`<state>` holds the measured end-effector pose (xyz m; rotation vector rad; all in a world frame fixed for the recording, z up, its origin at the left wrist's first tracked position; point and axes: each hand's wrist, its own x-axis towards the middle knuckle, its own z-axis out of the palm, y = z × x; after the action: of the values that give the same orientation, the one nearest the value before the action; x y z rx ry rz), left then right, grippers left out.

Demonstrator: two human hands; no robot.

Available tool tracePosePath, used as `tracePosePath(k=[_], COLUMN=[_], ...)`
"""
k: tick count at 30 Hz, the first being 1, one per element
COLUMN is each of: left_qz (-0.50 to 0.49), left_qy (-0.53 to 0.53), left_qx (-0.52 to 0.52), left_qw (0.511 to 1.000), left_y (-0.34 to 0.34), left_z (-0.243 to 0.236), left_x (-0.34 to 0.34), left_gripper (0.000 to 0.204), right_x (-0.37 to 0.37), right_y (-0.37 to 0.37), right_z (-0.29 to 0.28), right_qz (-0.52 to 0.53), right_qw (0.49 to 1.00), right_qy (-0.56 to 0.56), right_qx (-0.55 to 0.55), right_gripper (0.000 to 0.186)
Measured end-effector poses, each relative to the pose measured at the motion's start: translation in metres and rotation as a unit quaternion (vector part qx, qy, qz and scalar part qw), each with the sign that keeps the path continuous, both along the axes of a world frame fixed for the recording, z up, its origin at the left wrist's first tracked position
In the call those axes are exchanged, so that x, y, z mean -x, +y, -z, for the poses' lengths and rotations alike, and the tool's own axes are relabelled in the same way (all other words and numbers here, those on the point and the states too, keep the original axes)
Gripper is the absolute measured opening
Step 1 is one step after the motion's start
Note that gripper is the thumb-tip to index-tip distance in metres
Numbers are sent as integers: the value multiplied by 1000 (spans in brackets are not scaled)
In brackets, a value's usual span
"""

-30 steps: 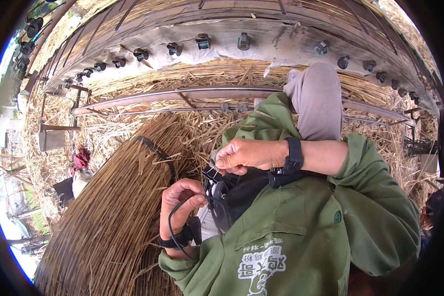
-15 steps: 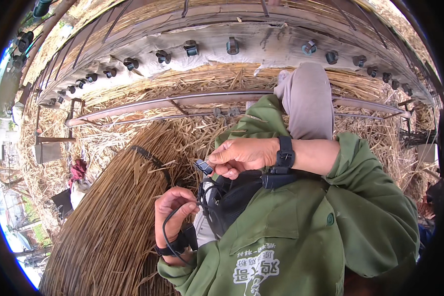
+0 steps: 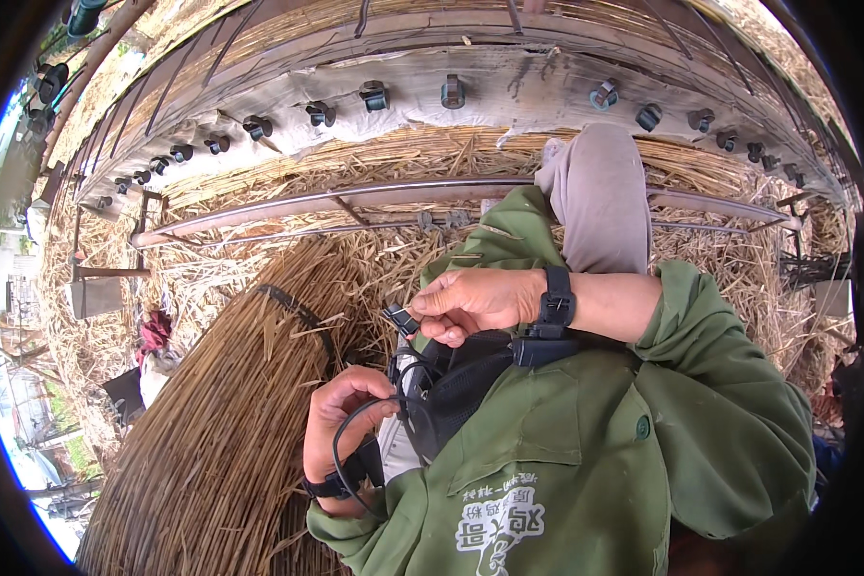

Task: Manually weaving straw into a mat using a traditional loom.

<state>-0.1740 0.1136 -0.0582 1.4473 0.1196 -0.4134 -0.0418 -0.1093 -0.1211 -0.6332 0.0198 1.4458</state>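
The right hand (image 3: 475, 302) pinched a small black piece (image 3: 400, 319) between thumb and fingers, while the left hand (image 3: 348, 403), lower and farther left, had its thumb and fingertips closed on a black cable (image 3: 337, 446) that looped down past the wrist. The small piece stood out beyond the right fingertips, near a black mesh pouch (image 3: 466, 389) at the person's waist. A tied straw bundle (image 3: 202, 432) lay to the left, near the left hand.

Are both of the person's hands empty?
No, the left hand holds a black cable and the right hand a small dark object.
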Motion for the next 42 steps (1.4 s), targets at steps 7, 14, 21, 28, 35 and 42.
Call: tracePosePath(k=[7, 14, 21, 28, 35, 42], left_qz=[-5, 33, 31, 24, 77, 354], left_qy=[-2, 26, 65, 32, -50, -185], left_qx=[-21, -90, -213, -206, -179, -150], left_qw=[1000, 995, 974, 978, 980, 904], left_y=[7, 31, 54, 41, 16, -48], left_z=[-2, -1, -2, -3, -47, -63], left_x=[3, 9, 24, 14, 4, -7], left_gripper=[20, 17, 13, 12, 18, 28], right_x=[1, 0, -1, -2, -7, -9], right_y=[-1, -2, -2, -8, -17, -27], right_z=[3, 4, 6, -3, -15, -39], right_qz=[4, 9, 12, 9, -43, -12], right_qw=[998, 996, 993, 979, 913, 854], right_qy=[-65, -91, -121, -204, -400, -518], right_qx=[-4, -18, -11, 7, 65, 55], right_gripper=[31, 32, 32, 27, 28, 30])
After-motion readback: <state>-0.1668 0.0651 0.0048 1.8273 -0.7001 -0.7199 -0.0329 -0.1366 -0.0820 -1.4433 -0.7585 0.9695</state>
